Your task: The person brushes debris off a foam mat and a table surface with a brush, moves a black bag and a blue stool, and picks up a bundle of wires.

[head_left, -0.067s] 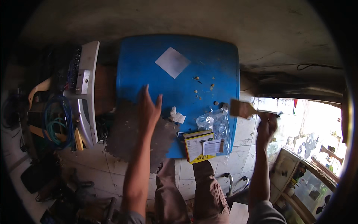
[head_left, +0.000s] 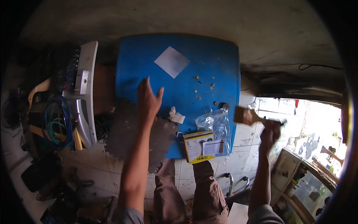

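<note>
Head view: right hand point(head_left: 271, 133) grips flat brush point(head_left: 252, 117), long axis roughly sideways, bristles point(head_left: 241, 115) leftward toward blue table point(head_left: 140, 56); left hand point(head_left: 149, 101) empty, farther off.

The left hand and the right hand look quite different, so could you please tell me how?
The left hand looks empty, while the right hand holds a wide brush. The left hand is open, thumb apart; the right hand is closed in a grip. The left hand appears over the blue table, the right hand beyond its right edge. Both are bare.
</note>
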`<state>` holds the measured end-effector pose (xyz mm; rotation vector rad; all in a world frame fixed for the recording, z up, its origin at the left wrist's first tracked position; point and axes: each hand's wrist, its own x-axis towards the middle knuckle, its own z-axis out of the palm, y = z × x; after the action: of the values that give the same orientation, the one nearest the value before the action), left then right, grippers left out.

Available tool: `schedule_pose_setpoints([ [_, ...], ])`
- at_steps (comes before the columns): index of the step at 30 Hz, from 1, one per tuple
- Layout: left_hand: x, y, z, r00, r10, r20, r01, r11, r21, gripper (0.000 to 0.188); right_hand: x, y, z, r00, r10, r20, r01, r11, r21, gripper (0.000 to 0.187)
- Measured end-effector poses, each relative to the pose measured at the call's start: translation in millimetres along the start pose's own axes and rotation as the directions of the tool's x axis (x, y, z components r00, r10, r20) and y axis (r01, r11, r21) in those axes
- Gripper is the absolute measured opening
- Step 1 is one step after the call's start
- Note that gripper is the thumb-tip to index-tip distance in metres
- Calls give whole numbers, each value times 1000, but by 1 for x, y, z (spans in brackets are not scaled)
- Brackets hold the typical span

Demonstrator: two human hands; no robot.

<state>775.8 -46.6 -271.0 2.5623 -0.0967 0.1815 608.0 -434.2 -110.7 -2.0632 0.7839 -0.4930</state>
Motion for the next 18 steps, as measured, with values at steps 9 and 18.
schedule_pose_setpoints([
  [9,113,42,28,946,-167,279,112,973,204,83,-94,107,-192,880,409,-243,-408,911,54,8],
  [18,64,169,63,982,-77,171,114,969,-217,29,-107,120,-215,842,478,-249,-465,878,114,16],
])
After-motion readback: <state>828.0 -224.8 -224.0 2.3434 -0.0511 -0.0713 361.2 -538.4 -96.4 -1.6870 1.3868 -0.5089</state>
